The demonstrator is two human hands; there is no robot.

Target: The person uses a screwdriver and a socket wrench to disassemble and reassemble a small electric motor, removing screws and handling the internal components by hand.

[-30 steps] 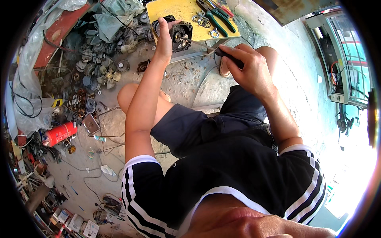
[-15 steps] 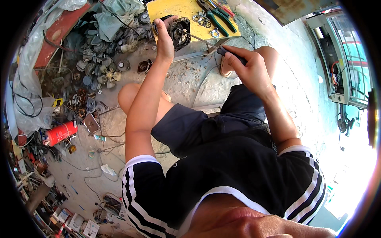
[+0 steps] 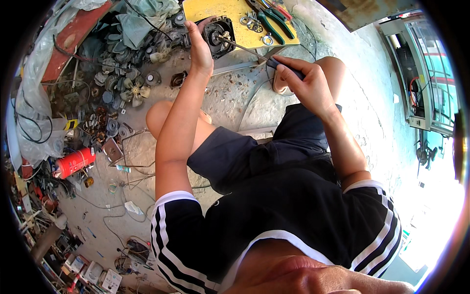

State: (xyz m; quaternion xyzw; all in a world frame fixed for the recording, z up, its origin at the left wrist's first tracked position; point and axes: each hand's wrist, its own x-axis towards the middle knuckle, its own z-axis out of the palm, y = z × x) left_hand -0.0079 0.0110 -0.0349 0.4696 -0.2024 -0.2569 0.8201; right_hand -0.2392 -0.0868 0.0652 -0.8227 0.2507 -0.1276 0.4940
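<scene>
A: What is the left hand (image 3: 201,53) doing?

B: It is half curled, thumb raised and fingers reaching behind a dark, square motor housing (image 3: 218,43), which it holds. Part of that grip is hidden behind the housing, so I cannot tell how tightly the fingers press.

A: And the right hand (image 3: 308,84)?

B: Closed around the dark handle of a screwdriver (image 3: 250,50), thumb and forefinger well forward toward the shank. The long, thin shank runs from that hand across to the left one.

A: Does the tip touch anything?

B: It ends at the middle of the housing's hollow face, over the round part inside. Whether it bears on something there is too small to tell.

A: Where exactly is the housing, then?

B: Just right of the left palm, beyond the right hand, overlapping the near edge of a yellow tabletop (image 3: 220,8). I cannot tell whether it rests on that edge.

A: What else lies near?

B: Beyond the right hand, on the yellow surface, are green-handled pliers (image 3: 284,27). Between them and the housing sit small round metal parts (image 3: 255,27). Left of the left hand, a pale bladed fan (image 3: 134,92) lies beside heaped motor parts (image 3: 108,78).
</scene>
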